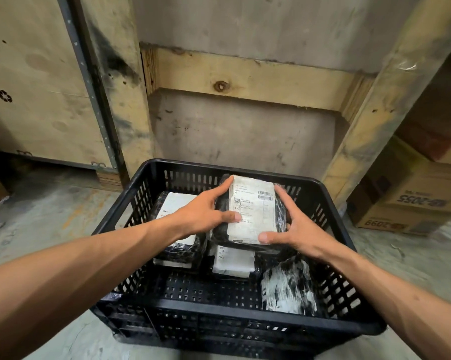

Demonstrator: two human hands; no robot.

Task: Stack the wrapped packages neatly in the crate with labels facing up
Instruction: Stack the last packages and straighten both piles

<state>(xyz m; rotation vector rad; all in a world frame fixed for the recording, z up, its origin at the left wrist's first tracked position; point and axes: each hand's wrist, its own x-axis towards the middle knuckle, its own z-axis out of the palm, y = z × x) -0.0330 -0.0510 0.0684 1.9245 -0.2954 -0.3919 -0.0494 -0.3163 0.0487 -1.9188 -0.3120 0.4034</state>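
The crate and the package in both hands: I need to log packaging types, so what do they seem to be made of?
The crate looks like moulded black plastic: matte, with slotted walls and a perforated floor. The package, gripped between the left hand and right hand, seems wrapped in glossy black plastic film, crinkled and shiny at its edges; its label looks like white printed paper bearing a barcode.

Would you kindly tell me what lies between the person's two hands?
In the head view, a black-wrapped package with a white label sits between left hand and right hand.
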